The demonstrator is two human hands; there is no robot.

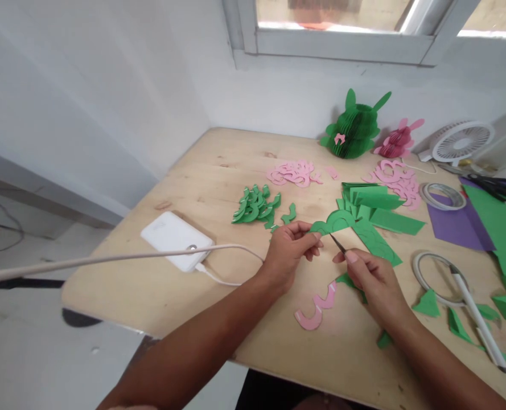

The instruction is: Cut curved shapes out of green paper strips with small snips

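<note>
My left hand point(287, 250) pinches the left end of a scalloped green paper piece point(340, 219) between thumb and fingers. My right hand point(370, 279) is closed round a slim, dark pointed tool point(337, 242), whose tip meets the lower edge of the green paper; its handle is hidden in my fingers. Below the hands lies a wavy pink paper cutout point(310, 316) with white strips on it. A pile of curved green cutouts point(256, 205) sits just beyond my left hand. Folded green paper strips point(374, 199) lie behind the piece I hold.
A white power bank point(176, 239) with a cable is at left. Pink cutouts point(293, 172) lie farther back, near green point(355, 131) and pink point(397, 141) paper figures and a fan point(464, 141). Tape rolls point(443, 196), black scissors point(498, 188), a white pen point(481, 324) and green scraps are at right.
</note>
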